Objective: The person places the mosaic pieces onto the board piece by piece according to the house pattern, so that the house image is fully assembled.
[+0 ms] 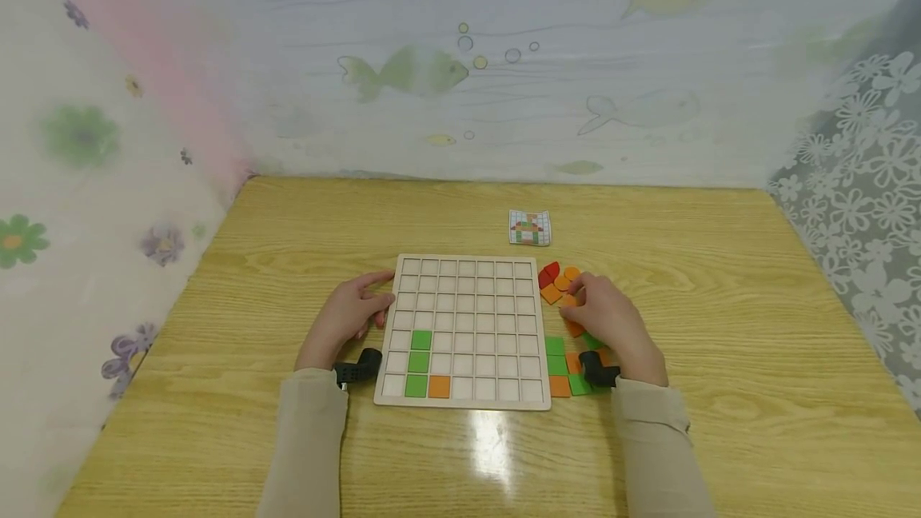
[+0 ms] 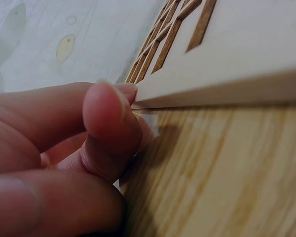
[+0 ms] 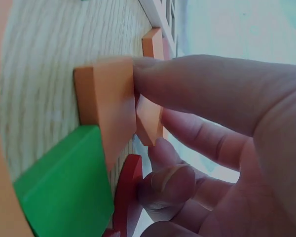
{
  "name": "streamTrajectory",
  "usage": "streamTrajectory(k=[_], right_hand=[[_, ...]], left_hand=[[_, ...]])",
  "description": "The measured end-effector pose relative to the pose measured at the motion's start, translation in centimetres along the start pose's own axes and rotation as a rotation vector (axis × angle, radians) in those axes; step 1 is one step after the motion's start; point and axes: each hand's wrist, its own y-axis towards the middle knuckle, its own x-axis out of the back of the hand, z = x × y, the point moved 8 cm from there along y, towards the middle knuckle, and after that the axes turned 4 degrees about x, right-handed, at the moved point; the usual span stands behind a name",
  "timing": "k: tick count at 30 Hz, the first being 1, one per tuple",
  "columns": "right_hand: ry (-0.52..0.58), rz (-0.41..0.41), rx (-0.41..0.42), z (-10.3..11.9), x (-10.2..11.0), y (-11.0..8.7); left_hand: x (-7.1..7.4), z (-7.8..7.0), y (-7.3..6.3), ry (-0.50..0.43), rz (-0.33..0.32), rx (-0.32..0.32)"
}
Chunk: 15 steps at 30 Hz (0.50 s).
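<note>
A wooden grid board (image 1: 464, 403) lies on the table, with several green squares (image 1: 418, 361) in one column and an orange square (image 1: 440, 387) in the bottom row. My left hand (image 1: 348, 308) is at its left side; in the left wrist view a fingertip (image 2: 128, 90) touches the board's edge. Right of the board, my right hand (image 1: 610, 312) reaches among loose tiles. Its thumb and fingers are bent around an orange tile (image 3: 150, 121), the thumb partly hiding it. An orange square tile (image 3: 116, 106) lies beside the thumb, near a green tile (image 3: 69, 182) and a red tile (image 3: 128, 192).
A small pattern card (image 1: 529, 228) lies beyond the board. Red pieces (image 1: 549, 274) and an orange round piece (image 1: 572, 272) sit by the board's upper right. Green tiles (image 1: 555, 355) and orange tiles (image 1: 559, 387) lie along its lower right, partly under the right wrist camera (image 1: 599, 372).
</note>
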Motion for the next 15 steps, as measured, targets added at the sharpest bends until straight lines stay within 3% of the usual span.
streamTrajectory(k=[15], right_hand=[[0.016,-0.027,0.065,-0.42,0.24,0.16]], left_hand=[[0.04,-0.18,0.01,0.028,-0.002,-0.013]])
